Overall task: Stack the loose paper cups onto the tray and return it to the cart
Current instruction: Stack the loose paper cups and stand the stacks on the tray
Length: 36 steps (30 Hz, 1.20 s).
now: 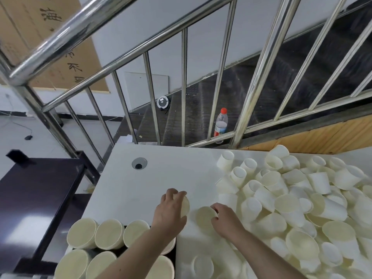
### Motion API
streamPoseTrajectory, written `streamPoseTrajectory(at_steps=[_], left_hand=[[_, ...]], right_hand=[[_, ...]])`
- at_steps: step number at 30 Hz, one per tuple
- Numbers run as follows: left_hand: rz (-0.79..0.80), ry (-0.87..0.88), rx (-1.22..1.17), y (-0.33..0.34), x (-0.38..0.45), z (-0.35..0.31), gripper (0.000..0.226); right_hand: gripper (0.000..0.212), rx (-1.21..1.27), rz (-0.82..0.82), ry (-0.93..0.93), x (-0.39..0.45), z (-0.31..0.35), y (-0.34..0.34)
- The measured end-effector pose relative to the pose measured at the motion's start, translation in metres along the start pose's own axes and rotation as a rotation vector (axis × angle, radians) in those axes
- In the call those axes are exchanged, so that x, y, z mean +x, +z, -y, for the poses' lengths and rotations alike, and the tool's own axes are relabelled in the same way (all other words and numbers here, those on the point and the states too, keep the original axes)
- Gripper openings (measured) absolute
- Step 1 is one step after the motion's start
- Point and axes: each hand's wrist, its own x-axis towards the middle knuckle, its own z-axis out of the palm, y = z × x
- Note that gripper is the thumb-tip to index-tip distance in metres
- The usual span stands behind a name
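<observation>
Left hand (171,210): fingers curled round a paper cup (185,206), held on its side, mouth to the right, just above the white table (161,174). Right hand (225,218): fingers and thumb pinching the rim of a second cup (205,217), mouth turned toward the camera, just right of the first; the two cups close together, contact between them not determinable.

Loose cup pile (291,198): spread over the right half of the table, cups lying on their sides and at mixed angles, reaching the near right edge.

Stacked cups (108,234): upright in rows at the near left, mouths up, under the left forearm; dark tray (175,258) beneath mostly hidden.

Cable hole (139,163): far left part of the table. Steel railing (181,77) behind the table; plastic bottle with red cap (221,123) standing beyond it. Dark cart (36,188) at left of the table.
</observation>
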Motion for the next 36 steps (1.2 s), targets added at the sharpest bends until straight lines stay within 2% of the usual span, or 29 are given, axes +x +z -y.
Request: streamPoseTrajectory(at_steps=[7,11,14,17,22,28,36], left_hand=[[0.0,0.05,-0.001,-0.002,0.002,0.014,0.066],[-0.007,0.086,-0.013,-0.003,0.004,0.018,0.066],[-0.014,0.118,-0.041,-0.004,0.005,0.022,0.066],[-0.021,0.158,-0.078,-0.004,0.004,0.024,0.066],[-0.026,0.219,-0.152,-0.006,-0.004,0.026,0.067],[-0.133,0.267,-0.235,-0.012,-0.025,0.017,0.065],[-0.242,0.252,-0.239,-0.016,-0.089,0.004,0.065]], right_hand=[[0.048,-0.174,-0.035,-0.034,0.0,0.013,0.012],[0.07,-0.263,0.044,-0.161,-0.013,0.023,0.016],[0.078,-0.302,0.09,-0.172,-0.021,0.025,0.023],[0.076,-0.326,0.059,-0.157,-0.022,0.022,0.03],[0.082,-0.199,-0.092,-0.105,-0.031,0.026,0.028],[0.076,-0.159,-0.241,-0.13,-0.053,0.031,0.017],[0.073,-0.114,-0.287,-0.221,-0.11,0.03,0.011]])
